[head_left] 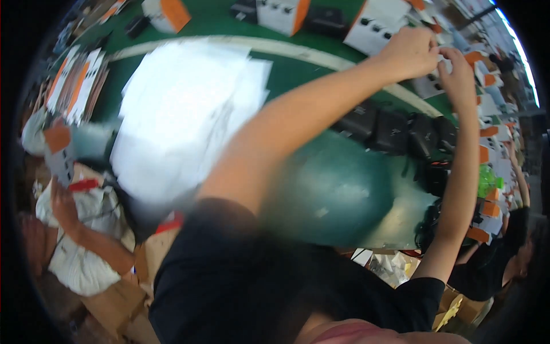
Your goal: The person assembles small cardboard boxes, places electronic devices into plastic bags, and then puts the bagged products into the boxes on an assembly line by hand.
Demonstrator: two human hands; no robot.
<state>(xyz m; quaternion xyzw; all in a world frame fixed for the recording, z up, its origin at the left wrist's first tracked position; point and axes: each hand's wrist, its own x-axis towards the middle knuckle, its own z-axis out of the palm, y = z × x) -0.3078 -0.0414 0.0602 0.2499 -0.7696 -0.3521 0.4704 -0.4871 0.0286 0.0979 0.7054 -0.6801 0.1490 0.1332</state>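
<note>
Both arms reach to the far right over the green table [338, 189]. My left hand [408, 53] is closed, its fingertips bent towards the right hand and close to it. My right hand [460, 77] has thumb and fingers drawn together in a pinch. Something small and pale shows at its fingertips, too blurred to name. Just left of my left hand stands a white and orange box [366, 34] with dark pictures on it. Below the hands, partly hidden by them, is another white box [427, 87] with dark pictures.
A large stack of white sheets [177, 103] lies on the left. Several black cases [391, 129] line the right, near a green bottle [488, 180]. Upright cartons [77, 83] stand far left. Co-workers sit at left [86, 229] and right [495, 252].
</note>
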